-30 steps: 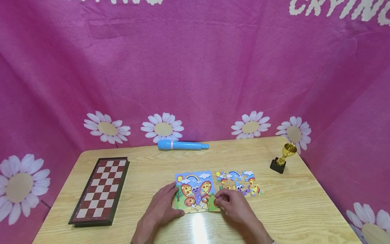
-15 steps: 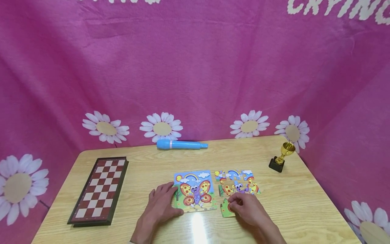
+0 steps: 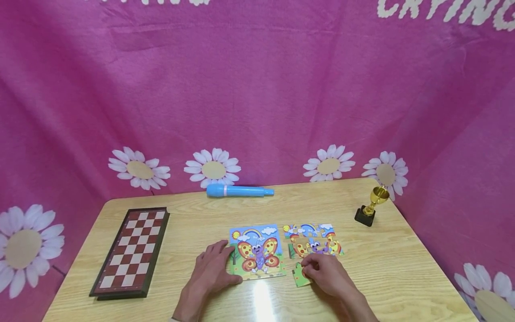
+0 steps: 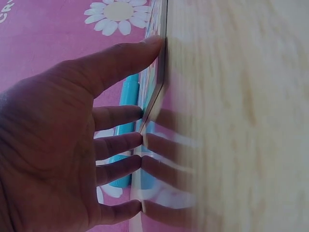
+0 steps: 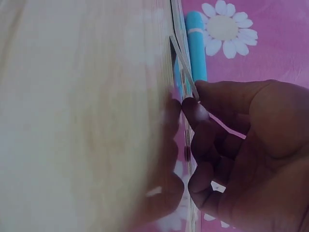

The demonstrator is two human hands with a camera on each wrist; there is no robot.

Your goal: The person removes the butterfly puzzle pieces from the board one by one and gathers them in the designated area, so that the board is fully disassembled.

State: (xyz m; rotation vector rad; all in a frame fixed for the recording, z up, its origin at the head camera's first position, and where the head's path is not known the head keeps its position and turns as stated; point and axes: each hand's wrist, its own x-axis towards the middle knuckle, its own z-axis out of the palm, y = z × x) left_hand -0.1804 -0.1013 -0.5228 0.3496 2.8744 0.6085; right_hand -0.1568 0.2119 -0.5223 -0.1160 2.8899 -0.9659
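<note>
A square butterfly puzzle board (image 3: pixel 257 252) lies flat near the front of the table. My left hand (image 3: pixel 214 268) rests at its left side, thumb touching the lower edge and fingers spread straight; the left wrist view shows the thumb (image 4: pixel 128 63) on the board's edge. Between thumb and fingertips, my right hand (image 3: pixel 331 273) pinches a green puzzle piece (image 3: pixel 299 275) just right of the board. In the right wrist view this puzzle piece (image 5: pixel 182 65) appears edge-on and tilted to the tabletop. Beyond that hand lie several butterfly puzzle pieces (image 3: pixel 309 230), loosely laid out with gaps.
A dark-framed chessboard (image 3: pixel 130 250) lies at the left of the wooden table (image 3: pixel 193 214). Along the back edge is a blue toy microphone (image 3: pixel 241 191). A gold trophy cup (image 3: pixel 372 205) stands at the back right. A pink cloth with daisies hangs behind.
My right hand has carried the green piece right, off the board's lower right corner, and has slightly turned it in the last half second. The left hand stays put.
</note>
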